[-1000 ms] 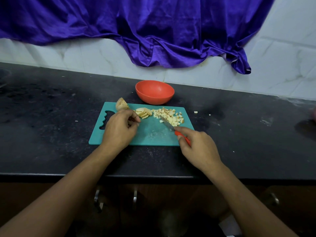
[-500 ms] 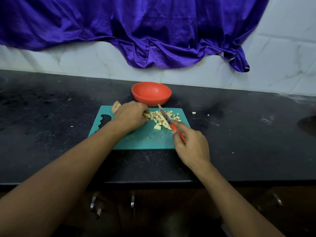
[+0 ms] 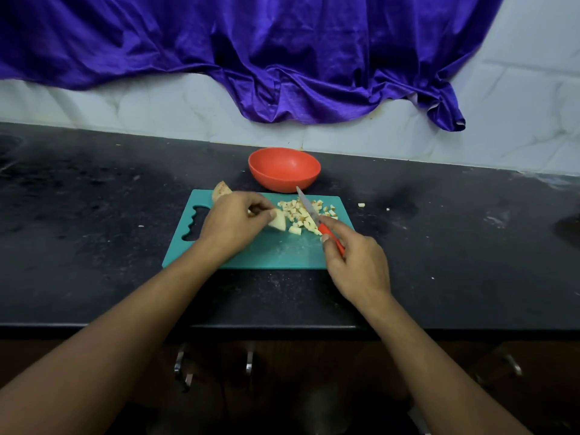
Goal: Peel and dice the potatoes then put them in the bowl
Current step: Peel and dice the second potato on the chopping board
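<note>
Dicing step: a pale potato piece (image 3: 278, 219) was held down on the teal cutting board (image 3: 276, 252), and was judged to be next for cubing.
Left hand (image 3: 233, 219): its fingertips were seen curled and pinched on that piece, just left of the diced pile (image 3: 298, 215).
Right hand (image 3: 354, 265): it was closed round the red handle of the knife (image 3: 314, 215).
Knife axis: the long axis was laid from near right to far left, with the tip pointed away toward the bowl (image 3: 282, 183). The blade was held over the pile; whether it touched could not be told.
Potato places: the cubes were spread on the far right of the board. A skin-on piece (image 3: 221, 190) was left at its far left corner, and one stray bit (image 3: 361, 205) on the counter (image 3: 94, 246).
Bowl: it was set just beyond the board's far edge, and nothing was seen in it.
Doing it well: the blade should be brought clear of the pile and squared to the held piece. Fingertips should be tucked back and even cuts made, so that cubes are matched.
</note>
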Motion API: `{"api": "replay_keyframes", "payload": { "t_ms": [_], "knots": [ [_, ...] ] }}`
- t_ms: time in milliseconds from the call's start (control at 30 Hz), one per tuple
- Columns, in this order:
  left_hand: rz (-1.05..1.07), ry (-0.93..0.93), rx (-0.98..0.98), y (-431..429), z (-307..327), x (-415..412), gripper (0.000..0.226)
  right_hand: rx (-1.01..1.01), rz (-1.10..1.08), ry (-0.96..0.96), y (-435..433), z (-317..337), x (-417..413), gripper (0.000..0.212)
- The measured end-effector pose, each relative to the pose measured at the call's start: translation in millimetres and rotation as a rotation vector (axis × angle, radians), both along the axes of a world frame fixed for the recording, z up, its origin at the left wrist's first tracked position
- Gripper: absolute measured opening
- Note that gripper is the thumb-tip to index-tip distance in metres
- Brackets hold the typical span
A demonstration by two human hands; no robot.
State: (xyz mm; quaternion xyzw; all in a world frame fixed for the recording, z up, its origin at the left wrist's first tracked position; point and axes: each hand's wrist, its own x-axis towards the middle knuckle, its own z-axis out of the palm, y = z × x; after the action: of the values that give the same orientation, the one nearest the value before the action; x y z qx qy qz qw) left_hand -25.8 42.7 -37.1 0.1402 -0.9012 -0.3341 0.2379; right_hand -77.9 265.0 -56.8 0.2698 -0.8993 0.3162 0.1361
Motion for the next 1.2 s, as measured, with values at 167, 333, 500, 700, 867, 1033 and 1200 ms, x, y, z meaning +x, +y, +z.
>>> {"api": "replay_keyframes", "payload": {
  "t_ms": [167, 333, 500, 700, 867, 1033, 1200],
  "knots": [
    [0.085, -0.073, -0.117, -5.5, -17.8, 25.6, 0.014, 0.088, 0.039, 0.015, -3.6, 1.9, 9.0, 0.041],
    [0.030, -0.059, -0.161, -5.6, -20.3, 32.5, 0.028, 0.007, 0.091, -0.090, -14.3, 0.3, 29.0, 0.040],
    [0.020, -0.069, -0.164, -8.7, -22.3, 36.2, 0.024, 0.100, 0.127, -0.070, -21.6, 7.7, 42.3, 0.042],
    [0.037, -0.040, -0.162, -7.3, -25.2, 38.1, 0.024, 0.217, 0.127, -0.055, -20.6, 23.6, 42.6, 0.042],
    [0.043, -0.034, -0.167, -5.9, -25.8, 37.0, 0.022, 0.291, 0.119, 0.001, -27.1, 22.4, 51.0, 0.044],
    [0.040, -0.029, -0.164, -7.3, -27.6, 36.4, 0.020, 0.354, 0.103, 0.055, -33.9, 13.0, 55.3, 0.044],
    [0.034, -0.037, -0.142, -8.6, -27.7, 36.0, 0.017, 0.436, 0.105, 0.106, -32.2, 7.8, 54.2, 0.047]
  ]
}}
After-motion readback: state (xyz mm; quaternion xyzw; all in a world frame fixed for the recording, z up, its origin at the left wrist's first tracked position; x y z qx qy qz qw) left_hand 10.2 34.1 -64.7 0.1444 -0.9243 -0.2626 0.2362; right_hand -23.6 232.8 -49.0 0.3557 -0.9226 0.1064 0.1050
